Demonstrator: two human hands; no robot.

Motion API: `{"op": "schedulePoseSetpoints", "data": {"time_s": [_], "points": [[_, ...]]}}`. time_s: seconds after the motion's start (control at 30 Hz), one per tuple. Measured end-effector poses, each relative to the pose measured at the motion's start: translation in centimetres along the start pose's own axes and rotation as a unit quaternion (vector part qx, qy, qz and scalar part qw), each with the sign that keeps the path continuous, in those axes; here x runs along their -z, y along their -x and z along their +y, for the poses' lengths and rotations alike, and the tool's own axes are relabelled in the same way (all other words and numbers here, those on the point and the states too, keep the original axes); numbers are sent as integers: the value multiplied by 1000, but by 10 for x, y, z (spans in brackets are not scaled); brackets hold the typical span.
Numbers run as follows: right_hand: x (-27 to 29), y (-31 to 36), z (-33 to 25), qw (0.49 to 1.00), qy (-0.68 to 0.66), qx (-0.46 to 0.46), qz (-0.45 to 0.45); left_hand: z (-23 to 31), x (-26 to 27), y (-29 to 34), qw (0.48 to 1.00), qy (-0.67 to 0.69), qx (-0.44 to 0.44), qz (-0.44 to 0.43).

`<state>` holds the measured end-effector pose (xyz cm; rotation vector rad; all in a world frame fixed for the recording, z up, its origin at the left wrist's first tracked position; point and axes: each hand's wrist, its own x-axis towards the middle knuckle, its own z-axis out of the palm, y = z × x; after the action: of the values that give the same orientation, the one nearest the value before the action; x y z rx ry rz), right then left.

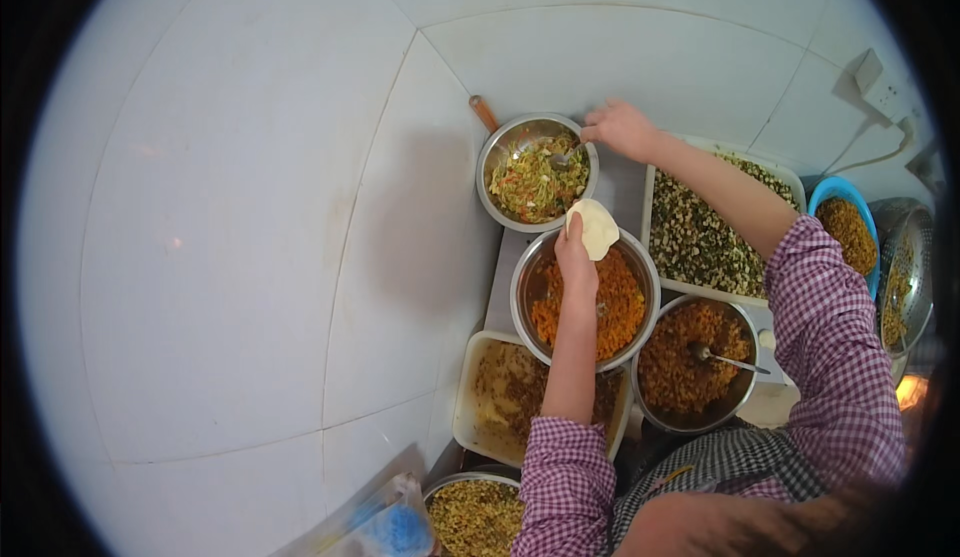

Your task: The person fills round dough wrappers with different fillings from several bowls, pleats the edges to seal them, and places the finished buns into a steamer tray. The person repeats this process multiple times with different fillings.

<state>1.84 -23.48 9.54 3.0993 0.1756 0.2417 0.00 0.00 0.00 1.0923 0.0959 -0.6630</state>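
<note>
My left hand [574, 261] pinches a round, pale dough wrapper [597, 229] by its edge, above the far rim of a steel bowl of chopped orange filling [628, 307]. My right hand [622, 129] reaches to the far side and grips the handle of a metal spoon [562, 159]. The spoon's head rests in the shredded green and orange vegetables [530, 182] inside another steel bowl [482, 179]. My fingertips on the spoon are slightly blurred.
Below my right forearm lies a white tray [648, 227] of chopped greens and pale cubes. Nearby are a bowl of brown filling [685, 392] with a spoon, a cream tray [470, 397], a blue basin [822, 189] and a steel colander [915, 277]. A tiled wall [400, 207] borders the left.
</note>
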Motion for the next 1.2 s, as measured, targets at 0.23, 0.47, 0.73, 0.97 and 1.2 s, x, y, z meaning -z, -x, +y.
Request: {"op": "schedulePoseSetpoints", "data": {"time_s": [0.23,0.47,0.73,0.97,1.2], "points": [[-18,25,-39,985,-36,-164,-41,-3,-8,-1,981,170,29,89],[-25,49,-78,982,-83,-168,18,43,-11,-66,966,-23,-175,191],[-51,52,-99,917,-286,-278,0,-4,-16,-118,729,-593,-329,97],[-41,62,-116,853,-407,-276,175,12,-44,-126,890,-284,-288,211],[-15,65,-135,909,-320,-241,115,24,-42,-118,952,262,-16,154]]}}
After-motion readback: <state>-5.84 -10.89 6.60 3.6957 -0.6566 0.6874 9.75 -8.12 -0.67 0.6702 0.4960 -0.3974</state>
